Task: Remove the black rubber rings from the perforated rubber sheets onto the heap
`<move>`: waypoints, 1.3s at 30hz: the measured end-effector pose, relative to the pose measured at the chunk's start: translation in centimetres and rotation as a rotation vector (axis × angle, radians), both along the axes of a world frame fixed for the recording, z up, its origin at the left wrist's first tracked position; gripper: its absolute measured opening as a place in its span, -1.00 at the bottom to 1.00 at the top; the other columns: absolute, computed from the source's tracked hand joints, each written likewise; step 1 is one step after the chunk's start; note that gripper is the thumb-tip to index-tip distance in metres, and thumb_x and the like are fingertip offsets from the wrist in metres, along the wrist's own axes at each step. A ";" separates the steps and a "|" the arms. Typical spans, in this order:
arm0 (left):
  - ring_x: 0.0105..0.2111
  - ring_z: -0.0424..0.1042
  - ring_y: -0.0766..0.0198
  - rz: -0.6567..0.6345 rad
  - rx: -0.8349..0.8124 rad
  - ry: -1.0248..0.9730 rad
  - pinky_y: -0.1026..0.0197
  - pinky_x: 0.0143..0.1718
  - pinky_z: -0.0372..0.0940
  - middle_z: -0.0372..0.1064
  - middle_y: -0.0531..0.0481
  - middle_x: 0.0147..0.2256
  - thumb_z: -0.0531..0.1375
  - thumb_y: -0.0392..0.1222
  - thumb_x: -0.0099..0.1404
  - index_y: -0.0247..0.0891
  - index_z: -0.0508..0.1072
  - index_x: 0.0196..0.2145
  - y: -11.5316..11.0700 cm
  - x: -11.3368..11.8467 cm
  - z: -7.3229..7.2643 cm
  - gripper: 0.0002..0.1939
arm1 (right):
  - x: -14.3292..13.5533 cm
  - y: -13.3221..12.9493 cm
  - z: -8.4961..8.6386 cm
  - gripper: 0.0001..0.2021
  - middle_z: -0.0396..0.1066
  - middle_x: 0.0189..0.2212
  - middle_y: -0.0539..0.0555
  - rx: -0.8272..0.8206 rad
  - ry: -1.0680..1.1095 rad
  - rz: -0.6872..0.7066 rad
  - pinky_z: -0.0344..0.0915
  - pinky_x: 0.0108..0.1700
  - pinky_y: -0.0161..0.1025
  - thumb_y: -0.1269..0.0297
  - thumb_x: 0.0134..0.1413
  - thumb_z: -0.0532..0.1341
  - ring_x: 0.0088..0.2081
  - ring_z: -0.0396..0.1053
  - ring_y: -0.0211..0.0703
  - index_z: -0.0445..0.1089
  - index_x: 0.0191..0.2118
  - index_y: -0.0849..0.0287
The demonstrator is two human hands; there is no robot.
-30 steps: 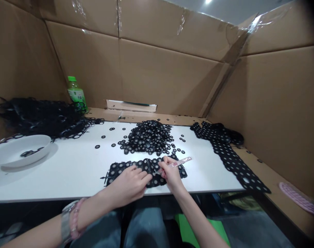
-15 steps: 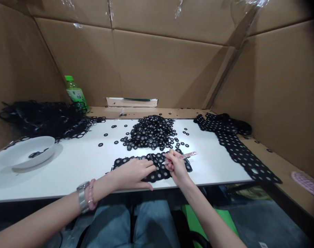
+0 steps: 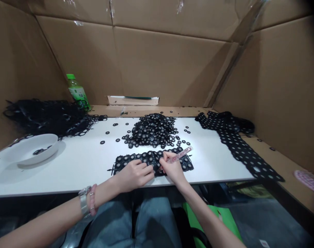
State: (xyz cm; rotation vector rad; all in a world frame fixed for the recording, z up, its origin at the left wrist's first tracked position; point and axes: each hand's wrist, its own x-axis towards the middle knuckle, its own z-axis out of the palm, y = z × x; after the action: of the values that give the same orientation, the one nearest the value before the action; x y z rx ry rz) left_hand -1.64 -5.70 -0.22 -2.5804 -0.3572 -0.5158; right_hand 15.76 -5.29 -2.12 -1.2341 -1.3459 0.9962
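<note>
A black rubber-like sheet (image 3: 148,157) with rows of round, pale-centred rings lies near the table's front edge. My left hand (image 3: 136,175) rests over its near edge, fingers bent and closed on it; the thumb is hidden. My right hand (image 3: 173,169) pinches a slim pen-like tool (image 3: 181,155) with a clear, red-printed body. Its lower end points down at the sheet beside my left fingertips, but the tip is too small to make out. Just behind the sheet rises a heap of loose black rings (image 3: 154,131).
A white bowl (image 3: 39,156) with a few black pieces stands left, before a tangle of black webbing (image 3: 43,117) and a green-capped bottle (image 3: 78,93). Another perforated black sheet (image 3: 239,148) runs along the right. Cardboard walls (image 3: 172,65) enclose the white table (image 3: 82,172).
My left fingers have curled in and the thumb has gone out of sight. My right hand has shifted slightly left and down, and the tool now stands steeper.
</note>
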 end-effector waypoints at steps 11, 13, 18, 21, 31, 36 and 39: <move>-0.60 0.17 0.37 -0.024 -0.021 -0.023 0.27 -0.48 0.10 0.26 0.05 -0.54 -0.07 -0.45 0.27 -0.31 0.29 -0.46 0.4 0.2 -0.1 -0.77 | -0.2 -0.5 0.6 -0.76 -0.04 -0.81 -0.19 -0.019 -0.087 0.007 -0.03 -0.65 -0.39 0.43 -0.26 0.05 -0.73 0.09 -0.35 -0.09 -0.69 0.10; -0.61 0.17 0.36 -0.038 -0.013 -0.027 0.27 -0.49 0.10 0.25 0.05 -0.55 -0.07 -0.45 0.27 -0.31 0.28 -0.48 0.5 0.3 -0.1 -0.76 | -0.4 -0.5 0.6 -0.75 -0.05 -0.79 -0.17 0.049 -0.164 -0.007 -0.05 -0.62 -0.38 0.46 -0.27 0.05 -0.70 0.04 -0.36 -0.09 -0.70 0.11; -0.63 0.13 0.35 -0.072 0.020 -0.049 0.26 -0.54 0.08 0.21 0.05 -0.60 -0.06 -0.45 0.25 -0.31 0.28 -0.53 0.9 0.4 0.2 -0.74 | -1.1 -0.9 0.4 -0.75 -0.09 -0.76 -0.15 0.196 -0.298 0.023 -0.09 -0.60 -0.37 0.50 -0.27 0.02 -0.66 -0.04 -0.37 -0.10 -0.71 0.13; -0.62 0.14 0.35 -0.050 0.006 -0.053 0.26 -0.52 0.08 0.21 0.05 -0.60 -0.03 -0.45 0.24 -0.32 0.30 -0.52 0.6 0.4 0.6 -0.76 | -0.9 -0.8 0.5 -0.75 -0.09 -0.76 -0.15 0.174 -0.272 0.028 -0.09 -0.61 -0.38 0.50 -0.28 0.03 -0.67 -0.04 -0.38 -0.09 -0.72 0.13; -0.36 0.35 0.27 0.340 -0.664 -0.141 0.27 -0.36 0.16 0.37 -0.01 -0.36 -0.01 -0.03 0.28 -0.25 0.39 -0.37 2.9 0.2 3.5 -0.71 | 0.7 -0.1 0.8 -0.75 -0.01 -0.88 -0.22 -0.123 0.166 0.126 -0.15 -0.74 -0.47 0.41 -0.27 0.10 -0.82 0.01 -0.44 -0.05 -0.71 0.12; -0.41 0.36 0.21 0.571 -0.845 -0.148 0.26 -0.42 0.14 0.41 -0.06 -0.42 0.00 0.03 0.24 -0.30 0.43 -0.41 6.0 1.4 1.7 -0.63 | 0.8 -0.6 1.3 -0.73 -0.02 -0.88 -0.23 -0.177 0.147 0.146 -0.12 -0.75 -0.49 0.39 -0.28 0.11 -0.82 0.02 -0.45 -0.07 -0.70 0.12; -0.45 0.34 0.25 0.481 -0.993 -0.158 0.29 -0.44 0.11 0.41 -0.01 -0.47 0.06 0.00 0.19 -0.30 0.42 -0.42 6.2 1.7 1.2 -0.70 | 1.2 -1.1 1.5 -0.72 -0.01 -0.87 -0.22 -0.212 0.150 0.143 -0.15 -0.76 -0.49 0.37 -0.28 0.14 -0.82 0.02 -0.46 -0.06 -0.70 0.12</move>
State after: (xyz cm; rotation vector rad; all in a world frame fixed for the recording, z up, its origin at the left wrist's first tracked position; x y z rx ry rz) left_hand 0.09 0.48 0.95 -3.1638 -1.5749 -0.4151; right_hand 16.93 -6.43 -0.62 -1.2040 -1.2486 1.3345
